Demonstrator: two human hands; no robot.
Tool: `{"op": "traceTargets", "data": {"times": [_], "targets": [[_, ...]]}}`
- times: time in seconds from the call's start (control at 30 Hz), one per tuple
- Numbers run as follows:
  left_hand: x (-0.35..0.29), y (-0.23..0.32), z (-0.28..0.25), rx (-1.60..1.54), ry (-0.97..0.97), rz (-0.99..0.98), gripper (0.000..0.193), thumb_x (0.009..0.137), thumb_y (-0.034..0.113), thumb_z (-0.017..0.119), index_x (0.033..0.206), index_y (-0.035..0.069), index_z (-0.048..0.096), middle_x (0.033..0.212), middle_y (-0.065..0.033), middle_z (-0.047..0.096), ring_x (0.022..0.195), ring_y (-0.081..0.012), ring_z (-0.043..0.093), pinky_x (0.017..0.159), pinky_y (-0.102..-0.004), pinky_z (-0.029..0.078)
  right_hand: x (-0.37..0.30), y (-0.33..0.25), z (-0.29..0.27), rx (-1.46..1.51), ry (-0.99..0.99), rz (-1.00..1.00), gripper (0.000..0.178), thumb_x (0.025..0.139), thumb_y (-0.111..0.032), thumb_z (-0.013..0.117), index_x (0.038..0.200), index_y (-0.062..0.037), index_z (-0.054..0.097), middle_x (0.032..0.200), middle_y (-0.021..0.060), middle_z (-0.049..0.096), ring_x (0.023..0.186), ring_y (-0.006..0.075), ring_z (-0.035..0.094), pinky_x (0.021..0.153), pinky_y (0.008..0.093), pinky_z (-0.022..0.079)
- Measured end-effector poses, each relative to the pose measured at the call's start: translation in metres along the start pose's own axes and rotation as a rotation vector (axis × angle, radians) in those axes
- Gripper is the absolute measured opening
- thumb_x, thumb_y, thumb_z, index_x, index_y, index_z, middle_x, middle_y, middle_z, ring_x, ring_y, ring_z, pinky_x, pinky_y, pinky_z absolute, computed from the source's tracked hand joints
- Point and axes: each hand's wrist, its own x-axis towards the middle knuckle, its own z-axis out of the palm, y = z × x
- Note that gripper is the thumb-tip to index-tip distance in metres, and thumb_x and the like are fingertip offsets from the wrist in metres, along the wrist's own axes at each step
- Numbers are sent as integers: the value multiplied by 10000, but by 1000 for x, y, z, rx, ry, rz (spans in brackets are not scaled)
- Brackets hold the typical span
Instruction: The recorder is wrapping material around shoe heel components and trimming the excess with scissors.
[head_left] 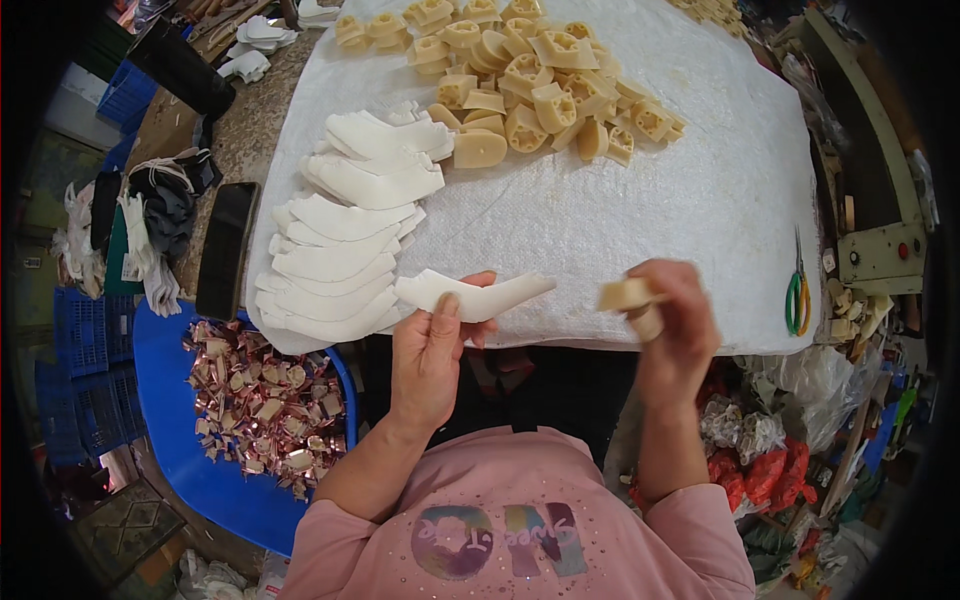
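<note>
In my left hand [430, 345] is a curved white cut piece [490, 297], pinched between thumb and fingers. It is thin and boomerang-shaped, held just over the near edge of the table. My right hand [678, 320], a little blurred, grips a beige shoe heel [626, 294] to the right of that piece. The two are apart. A fanned stack of similar white pieces [330, 262] lies left of my left hand. Farther back sits a heap of beige shoe heels [525, 75], hollow ribbed ends showing on several.
White woven sheeting [620, 220] covers the table. Green-and-orange-handled scissors [797, 300] lie at its right edge. A dark phone [228, 250] rests at the left. Below it, a blue tub [230, 500] holds many shiny pinkish pieces. Plastic bags [770, 470] crowd the lower right.
</note>
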Motion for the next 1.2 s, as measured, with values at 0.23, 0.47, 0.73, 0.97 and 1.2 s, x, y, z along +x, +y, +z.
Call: {"op": "traceTargets", "data": {"times": [0.23, 0.47, 0.73, 0.97, 1.2], "targets": [[-9, 15, 29, -19, 27, 78, 390, 995, 227, 361, 1176, -74, 529, 1030, -91, 614, 836, -65, 525, 701, -194, 430, -11, 6, 57, 8, -60, -330, 406, 711, 93, 617, 1075, -66, 536, 1023, 157, 578, 854, 285, 582, 714, 354, 483], [-15, 15, 20, 76, -68, 109, 370, 995, 197, 358, 1184, -73, 527, 1049, -103, 620, 877, -87, 551, 761, -209, 441, -12, 11, 60, -69, -77, -458, 499, 656, 120, 611, 1104, -81, 526, 1040, 146, 580, 848, 303, 574, 698, 374, 473], [-16, 13, 23, 353, 49, 246, 358, 985, 187, 374, 1146, -70, 563, 965, -62, 642, 745, -47, 525, 668, -190, 426, -13, 17, 64, -141, -69, -459, 478, 612, 105, 617, 1056, -53, 537, 995, 137, 598, 782, 285, 531, 672, 365, 443], [-16, 14, 20, 333, -2, 249, 354, 974, 192, 395, 1151, -65, 563, 762, -32, 587, 575, -14, 376, 547, -154, 343, -6, 20, 63, -238, -60, -477, 404, 582, 16, 655, 970, -58, 568, 910, 79, 609, 745, 241, 470, 676, 378, 333], [-14, 27, 9, 617, 126, 413, 248, 932, 108, 481, 1020, -82, 614, 757, -68, 614, 606, -55, 458, 551, -195, 384, 0, -11, 49, -507, -206, -426, 361, 572, -43, 649, 920, -110, 576, 852, 36, 579, 791, 226, 476, 736, 425, 273]]}}
